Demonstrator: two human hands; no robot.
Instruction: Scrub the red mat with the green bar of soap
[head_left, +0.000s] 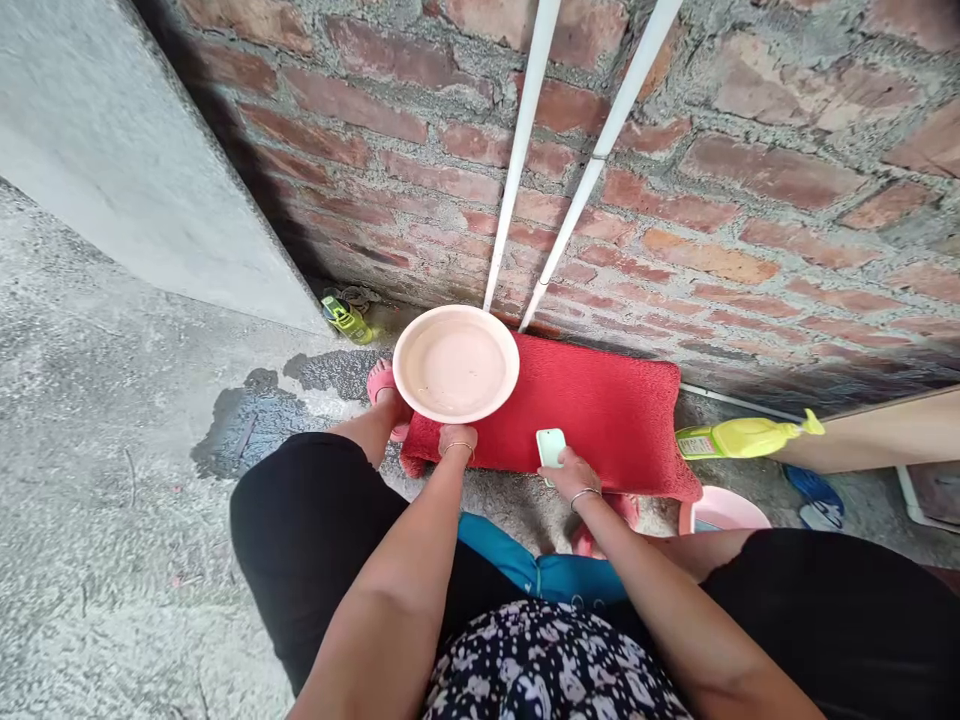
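The red plush oblong pad has, over its left end, a round pale-pink plastic basin. Your left hand is at its rim, grip hidden; your right hand clamps a pale-green oblong block. Steadying, apparently; next, keep the basin level.

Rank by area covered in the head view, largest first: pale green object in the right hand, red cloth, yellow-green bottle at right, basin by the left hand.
1. Red cloth
2. Basin
3. Yellow-green bottle
4. Pale green object, partly covered by the right hand
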